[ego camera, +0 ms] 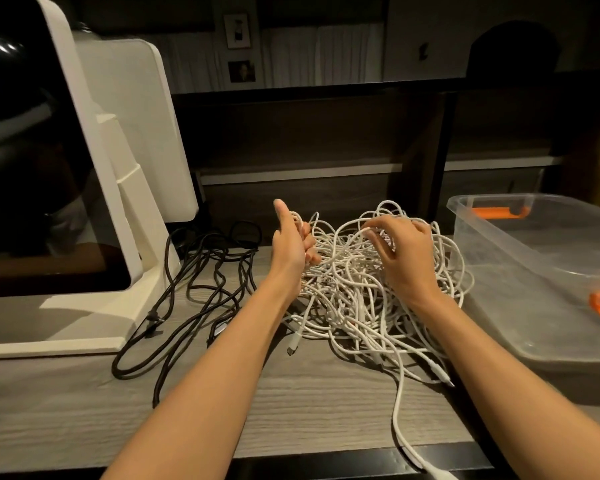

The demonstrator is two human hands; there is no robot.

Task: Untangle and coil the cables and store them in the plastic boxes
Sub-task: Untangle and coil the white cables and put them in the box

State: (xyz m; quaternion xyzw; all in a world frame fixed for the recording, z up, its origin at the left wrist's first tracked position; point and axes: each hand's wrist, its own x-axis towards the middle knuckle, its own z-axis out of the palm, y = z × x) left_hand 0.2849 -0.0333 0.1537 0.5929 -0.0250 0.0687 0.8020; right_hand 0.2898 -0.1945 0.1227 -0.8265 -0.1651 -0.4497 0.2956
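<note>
A tangled heap of thin white cables [357, 292] is piled on the grey wood-grain table [291, 403], one strand trailing off the near edge. The left hand [291, 244] has its fingers curled around strands at the heap's left side, thumb raised. The right hand [406, 254] has its fingertips pinched on a loop on top. Braided black cables [194, 289] lie loose to the left, beside a white glossy machine [118, 168]. A translucent rectangular plastic box [541, 271] with orange latches sits to the right.
</note>
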